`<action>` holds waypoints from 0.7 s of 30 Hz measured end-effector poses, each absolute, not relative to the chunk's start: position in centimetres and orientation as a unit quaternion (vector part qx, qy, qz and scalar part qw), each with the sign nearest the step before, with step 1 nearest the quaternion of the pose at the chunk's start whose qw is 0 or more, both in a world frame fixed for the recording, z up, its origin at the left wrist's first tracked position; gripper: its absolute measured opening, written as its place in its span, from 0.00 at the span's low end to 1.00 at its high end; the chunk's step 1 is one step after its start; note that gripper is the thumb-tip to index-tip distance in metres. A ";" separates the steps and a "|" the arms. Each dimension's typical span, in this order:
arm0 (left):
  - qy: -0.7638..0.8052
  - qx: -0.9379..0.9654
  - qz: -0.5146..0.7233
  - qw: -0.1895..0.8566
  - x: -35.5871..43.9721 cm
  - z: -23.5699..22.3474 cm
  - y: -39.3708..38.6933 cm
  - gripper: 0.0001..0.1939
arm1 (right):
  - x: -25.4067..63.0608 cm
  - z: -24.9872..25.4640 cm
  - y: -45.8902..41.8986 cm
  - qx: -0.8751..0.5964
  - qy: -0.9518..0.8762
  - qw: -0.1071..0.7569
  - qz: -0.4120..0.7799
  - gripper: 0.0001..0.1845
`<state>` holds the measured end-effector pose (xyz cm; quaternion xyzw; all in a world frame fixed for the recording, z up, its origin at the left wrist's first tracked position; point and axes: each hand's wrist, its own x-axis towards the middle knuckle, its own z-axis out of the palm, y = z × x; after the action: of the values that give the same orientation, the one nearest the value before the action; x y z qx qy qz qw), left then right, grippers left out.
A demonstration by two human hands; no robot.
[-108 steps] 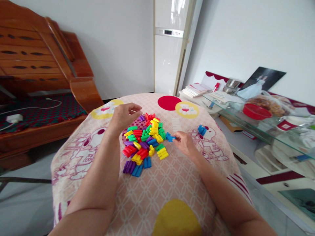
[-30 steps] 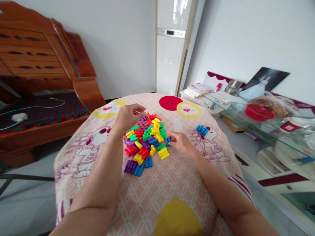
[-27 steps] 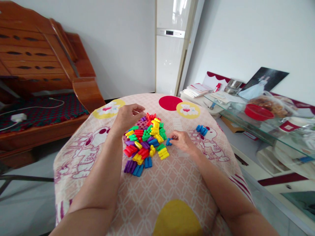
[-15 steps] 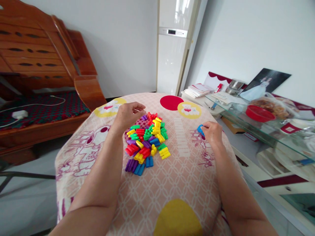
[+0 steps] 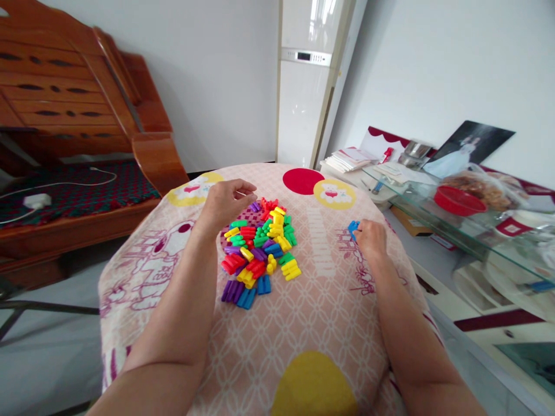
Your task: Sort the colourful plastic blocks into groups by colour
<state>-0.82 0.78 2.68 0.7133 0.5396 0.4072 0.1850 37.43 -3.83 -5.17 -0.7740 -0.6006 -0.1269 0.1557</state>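
A heap of small plastic pegs (image 5: 258,248) in red, yellow, green, blue and purple lies mid-table on a pink cartoon-print cloth (image 5: 312,312). My left hand (image 5: 225,202) rests at the heap's far left edge, fingers curled in a loose pinch; what they hold is hidden. My right hand (image 5: 370,237) is off to the right, fingers closed over a small group of blue pegs (image 5: 352,228) lying apart from the heap.
A wooden bench (image 5: 78,133) with a charger and cable stands at left. A white cabinet (image 5: 307,81) is behind the table. A glass shelf (image 5: 459,225) at right carries a red bowl (image 5: 459,199), papers and a photo.
My right hand picked a blue peg from the heap's right edge and carried it right to the separate blue group. My left hand stayed put.
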 end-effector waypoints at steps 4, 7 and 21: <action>0.539 0.706 0.415 0.197 -0.9 2.7 0.7 0.19 | 36.1 -4.8 -4.3 -0.745 -0.612 0.212 -0.160 0.07; 0.538 0.707 0.416 0.195 -0.8 2.7 0.7 0.19 | 32.8 -4.5 -5.0 -0.649 -0.703 0.278 -0.087 0.11; 0.524 0.731 0.406 0.164 -0.7 2.6 0.8 0.20 | 21.0 -7.3 -8.3 -0.360 -0.913 0.188 -0.041 0.14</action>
<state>-0.73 0.80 2.60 0.7309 0.5238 0.4057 0.1637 21.03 -8.33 -7.25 -0.3598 -0.9129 -0.0414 0.1882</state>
